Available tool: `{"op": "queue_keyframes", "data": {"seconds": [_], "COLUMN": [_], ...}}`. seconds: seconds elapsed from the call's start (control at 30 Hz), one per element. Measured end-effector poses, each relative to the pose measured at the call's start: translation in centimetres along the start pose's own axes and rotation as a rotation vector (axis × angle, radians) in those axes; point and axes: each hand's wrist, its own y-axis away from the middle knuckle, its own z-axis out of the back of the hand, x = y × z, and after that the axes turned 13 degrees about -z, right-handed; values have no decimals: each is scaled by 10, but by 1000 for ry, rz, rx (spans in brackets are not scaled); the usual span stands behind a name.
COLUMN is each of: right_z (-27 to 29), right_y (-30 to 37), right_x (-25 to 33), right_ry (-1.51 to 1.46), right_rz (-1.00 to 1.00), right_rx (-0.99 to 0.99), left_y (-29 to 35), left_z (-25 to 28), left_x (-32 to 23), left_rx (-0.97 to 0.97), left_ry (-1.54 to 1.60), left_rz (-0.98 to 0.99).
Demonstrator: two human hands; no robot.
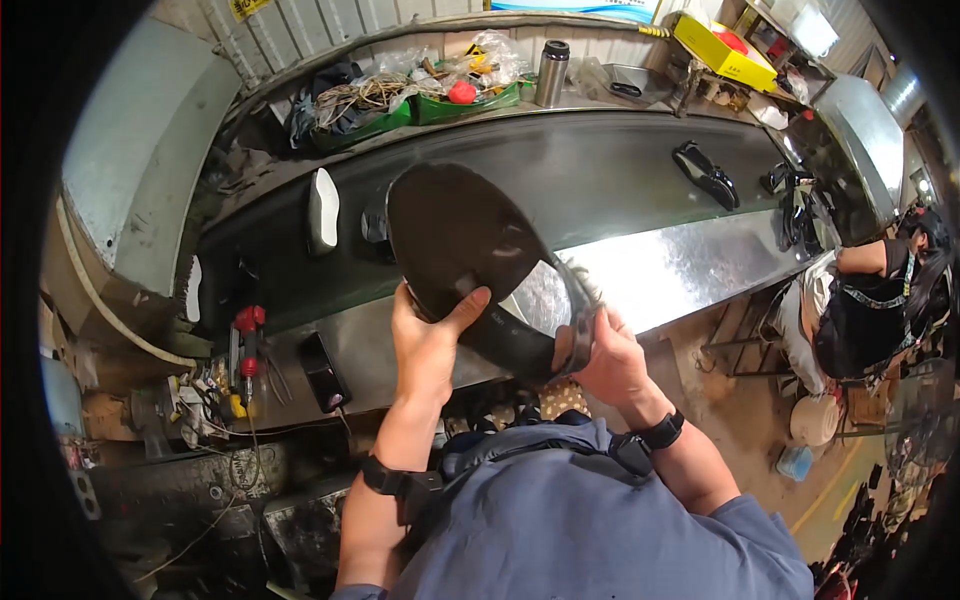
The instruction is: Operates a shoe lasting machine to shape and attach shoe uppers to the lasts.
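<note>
A black shoe (450, 225) is held up over the near edge of the bench, its broad, dark, rounded end pointing away from me. My left hand (425, 340) grips its narrower middle, thumb lying across the dark surface and fingers behind it. At the other end, a black band (578, 322) loops round an opening through which the bright metal shows. The fingers of my right hand (612, 360) pinch that end. Beyond my left hand, another dark shoe (375, 222) is partly hidden behind the held one.
On the dark conveyor belt (600, 170) lie a white shoe-shaped piece (323, 212) and a black shoe (706, 175). A red tool (248, 345) and a phone (323, 372) lie front left. A steel flask (552, 73) stands behind. Another person (870, 310) sits at right.
</note>
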Motion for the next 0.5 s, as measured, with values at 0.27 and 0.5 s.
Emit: {"op": "queue_keyframes", "data": {"seconds": [0.27,0.5], "right_z": [26,22], "right_y": [11,6], "right_x": [0,0], "right_ry": [-95,-9], "right_rz": [10,5], "right_rx": [-138,-320], "left_y": [-10,-4], "left_z": [14,1], "left_x": [6,29], "left_rx": [177,246], "left_ry": [293,111], "left_rz": [262,106]}}
